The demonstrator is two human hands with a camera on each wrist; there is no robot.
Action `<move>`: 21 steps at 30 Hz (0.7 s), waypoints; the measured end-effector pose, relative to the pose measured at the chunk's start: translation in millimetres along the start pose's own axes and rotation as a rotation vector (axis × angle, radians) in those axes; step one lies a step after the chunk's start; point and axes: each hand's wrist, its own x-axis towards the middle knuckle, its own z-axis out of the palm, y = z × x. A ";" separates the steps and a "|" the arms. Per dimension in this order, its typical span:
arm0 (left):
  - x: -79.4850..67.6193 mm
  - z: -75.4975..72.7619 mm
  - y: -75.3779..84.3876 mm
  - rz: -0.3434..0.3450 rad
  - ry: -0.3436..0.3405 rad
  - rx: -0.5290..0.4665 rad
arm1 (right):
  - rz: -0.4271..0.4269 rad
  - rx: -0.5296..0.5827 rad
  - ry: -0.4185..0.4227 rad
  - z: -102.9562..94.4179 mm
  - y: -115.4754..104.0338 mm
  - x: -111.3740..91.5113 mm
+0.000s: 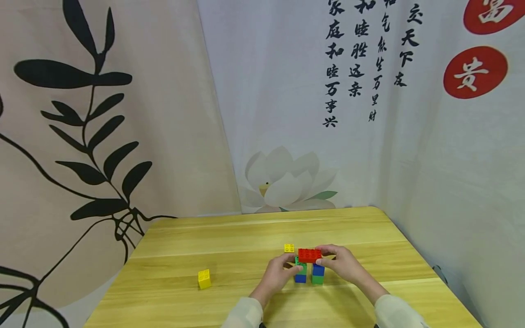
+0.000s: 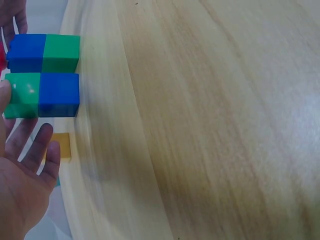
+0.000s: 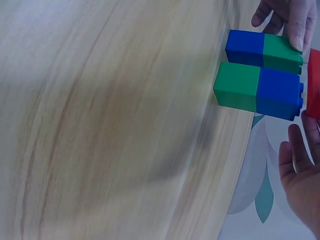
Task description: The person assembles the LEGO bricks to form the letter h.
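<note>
Pinched by the right hand [image 1: 340,262], a red rectangular plastic brick [image 1: 309,255] hangs midair. Just below its left end, the left hand [image 1: 277,274] grips a green-over-blue plastic stack [image 2: 45,95]; below its right end stands a blue-over-green plastic stack [image 1: 317,274].

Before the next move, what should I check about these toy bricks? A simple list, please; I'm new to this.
1. Red brick held: ok, the right hand pinches it.
2. Left stack steadied: ok, the left hand grips its green top block.
3. Stacks matched in height: ok, the left and the right stack each have two blocks.
4. Red brick seated on the right stack: not ok, the right wrist view shows a gap.
5. Red brick aligned front to back over both: cannot tell.
6. Leftmost yellow brick out of the way: ok, apart from both hands.
</note>
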 end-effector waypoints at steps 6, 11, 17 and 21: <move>-2.0 -1.5 2.0 -0.011 -0.006 0.010 | 0.005 -0.023 0.004 0.9 0.3 0.5; -3.3 -7.0 3.5 -0.019 -0.010 0.003 | 0.005 -0.035 0.006 2.1 -1.4 1.1; -1.5 -10.6 5.1 -0.007 -0.009 0.033 | 0.005 -0.040 0.000 3.7 -1.3 2.5; -1.1 -9.8 3.8 0.004 -0.025 0.053 | 0.011 -0.042 0.007 5.4 -1.0 2.9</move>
